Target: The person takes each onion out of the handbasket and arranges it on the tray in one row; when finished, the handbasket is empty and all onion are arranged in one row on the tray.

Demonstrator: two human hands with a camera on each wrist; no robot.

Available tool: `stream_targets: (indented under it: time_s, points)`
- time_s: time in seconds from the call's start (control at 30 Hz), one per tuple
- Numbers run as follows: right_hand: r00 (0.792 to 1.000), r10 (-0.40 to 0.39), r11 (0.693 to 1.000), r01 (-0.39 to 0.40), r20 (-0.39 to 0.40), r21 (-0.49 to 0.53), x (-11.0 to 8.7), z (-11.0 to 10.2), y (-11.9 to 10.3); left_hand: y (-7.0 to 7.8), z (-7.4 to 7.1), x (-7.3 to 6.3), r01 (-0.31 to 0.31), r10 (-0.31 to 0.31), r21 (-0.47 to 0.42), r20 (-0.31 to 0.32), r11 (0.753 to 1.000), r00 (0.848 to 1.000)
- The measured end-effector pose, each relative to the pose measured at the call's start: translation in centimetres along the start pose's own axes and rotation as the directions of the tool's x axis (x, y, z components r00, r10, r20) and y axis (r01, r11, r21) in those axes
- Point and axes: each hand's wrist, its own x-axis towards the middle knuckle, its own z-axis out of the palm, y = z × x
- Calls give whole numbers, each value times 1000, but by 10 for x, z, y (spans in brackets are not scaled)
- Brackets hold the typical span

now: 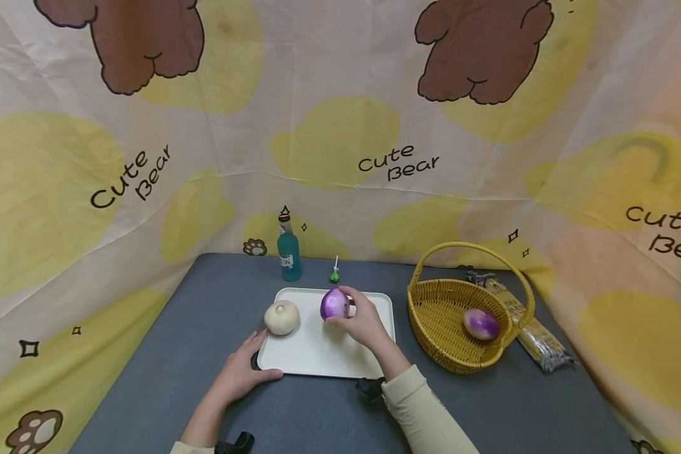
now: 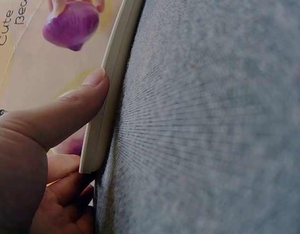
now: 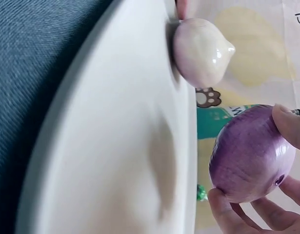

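Note:
My right hand [image 1: 365, 320] holds a glossy purple onion [image 1: 333, 304] between thumb and fingers. The right wrist view shows the onion raised over the white tray [image 3: 106, 112], which carries a soft shadow below it. On the tray's left part sits a white onion [image 1: 282, 317] with a faint purple tinge. My left hand [image 1: 241, 369] grips the tray's front left corner. Its thumb [image 2: 86, 100] presses on the front edge in the left wrist view, while the other fingers lie along the left side, partly hidden by the tray.
Right of the tray stands a yellow wicker basket [image 1: 431, 328] with another purple onion [image 1: 481, 324] inside. A long plastic-wrapped package [image 1: 536, 340] lies behind it on the right. Beyond the tray are a blue bottle [image 1: 289, 252] and a green lollipop [image 1: 334, 275]. A printed cloth hangs behind the grey table.

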Motion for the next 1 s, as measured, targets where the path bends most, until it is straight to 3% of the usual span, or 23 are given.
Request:
stream_targets:
  time_s: [0.67, 1.0]
  points:
    - [995, 65, 998, -66, 72, 10, 7, 40, 10, -12, 4, 5, -23, 23, -4, -4, 1000, 1000]
    - [996, 37, 999, -35, 79, -21, 7, 49, 7, -11, 3, 3, -27, 27, -1, -1, 1000, 1000]
